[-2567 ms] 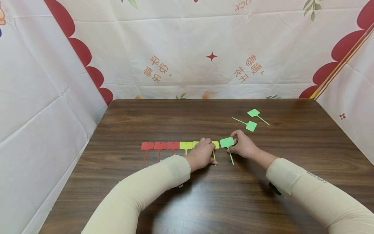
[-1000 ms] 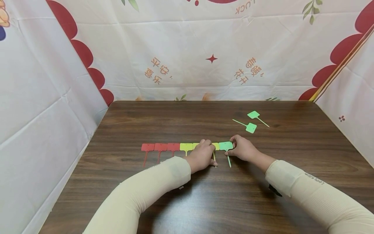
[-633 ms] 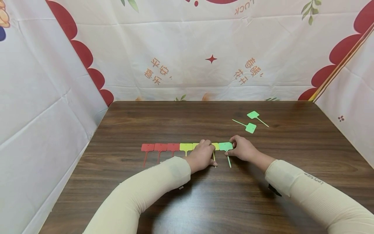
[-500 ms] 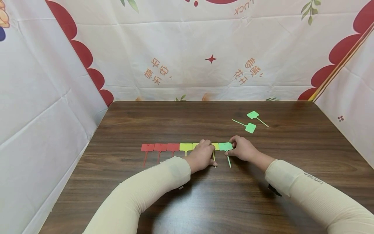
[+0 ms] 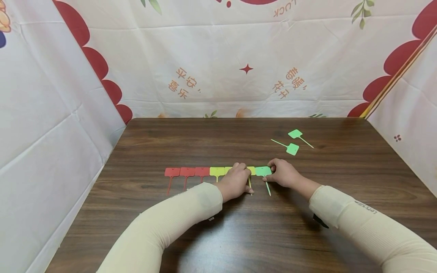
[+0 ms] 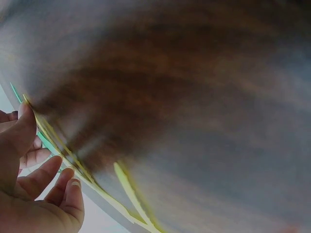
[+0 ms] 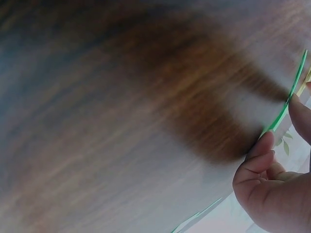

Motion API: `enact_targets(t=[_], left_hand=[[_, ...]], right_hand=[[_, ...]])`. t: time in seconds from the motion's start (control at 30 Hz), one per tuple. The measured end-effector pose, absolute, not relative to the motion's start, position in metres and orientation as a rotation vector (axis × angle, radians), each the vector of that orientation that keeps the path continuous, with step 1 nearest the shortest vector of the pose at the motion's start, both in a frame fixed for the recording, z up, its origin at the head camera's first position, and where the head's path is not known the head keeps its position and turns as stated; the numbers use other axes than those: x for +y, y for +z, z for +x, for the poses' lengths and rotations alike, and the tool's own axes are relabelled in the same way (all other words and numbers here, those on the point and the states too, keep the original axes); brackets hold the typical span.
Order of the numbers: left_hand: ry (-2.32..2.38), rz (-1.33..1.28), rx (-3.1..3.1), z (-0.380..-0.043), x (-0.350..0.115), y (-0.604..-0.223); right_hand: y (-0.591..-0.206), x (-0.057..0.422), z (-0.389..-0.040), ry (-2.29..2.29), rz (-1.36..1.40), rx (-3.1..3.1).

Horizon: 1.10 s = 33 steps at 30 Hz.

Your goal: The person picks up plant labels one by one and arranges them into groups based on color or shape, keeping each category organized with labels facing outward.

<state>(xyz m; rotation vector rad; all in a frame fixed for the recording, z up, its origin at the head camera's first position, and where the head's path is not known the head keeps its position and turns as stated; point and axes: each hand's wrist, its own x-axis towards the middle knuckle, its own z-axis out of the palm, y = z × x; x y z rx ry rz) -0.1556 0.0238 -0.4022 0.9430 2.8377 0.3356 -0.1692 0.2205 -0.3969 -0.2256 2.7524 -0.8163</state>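
Observation:
A row of label cable ties lies across the table, square heads side by side and tails pointing toward me. Red ties (image 5: 172,172) form the left end, yellow ties (image 5: 217,171) follow, and a green tie (image 5: 263,171) touches the right end. My left hand (image 5: 235,181) rests over the yellow ties and hides part of them; its thumb presses by a yellow tail (image 6: 40,127). With fingers at the head's right edge and thumb at the tail, my right hand (image 5: 285,173) holds the green tie, seen edge-on as a green strip (image 7: 282,116) in the right wrist view.
Two loose green ties, one nearer (image 5: 292,149) and one farther (image 5: 295,134), lie behind my right hand. The brown wood table (image 5: 191,140) ends at a printed white cloth (image 5: 218,64), which also rises on both sides.
The green tie in my right hand has slid left and now sits against the last yellow tie. My left hand stays where it was. Over the last half second almost nothing moves.

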Motion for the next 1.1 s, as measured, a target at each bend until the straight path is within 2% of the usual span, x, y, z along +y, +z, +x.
enact_targets(t=[1.1], left_hand=[[0.316, 0.978, 2.837, -0.1570, 0.0233, -0.4048]], right_hand=[[-0.3985, 0.2202, -0.1704, -0.818, -0.222, 2.751]])
